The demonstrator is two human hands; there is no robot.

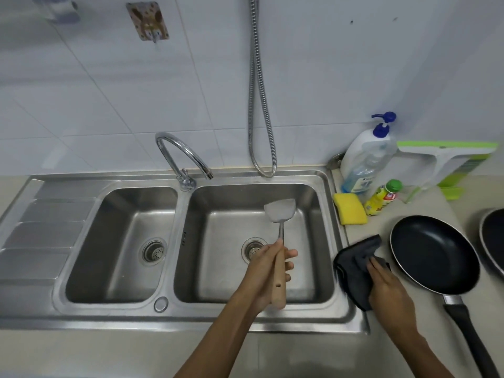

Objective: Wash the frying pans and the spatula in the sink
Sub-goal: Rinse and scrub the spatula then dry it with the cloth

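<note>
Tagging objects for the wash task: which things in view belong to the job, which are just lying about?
In the job: spatula in left hand; frying pan; second pan at frame edge; sink; dark cloth under right hand.

Lying about, untouched: yellow sponge, pump bottle, small yellow bottle, green-and-white board.

A beige bench (313, 350) fills the lower frame, with a steel double sink (191, 320) set into it. At right lie a sponge (350, 209), two bottles (365, 162) (383, 197), a dark cloth (354, 264), a pan (433, 255) and a second pan (495, 238) at the edge.
</note>
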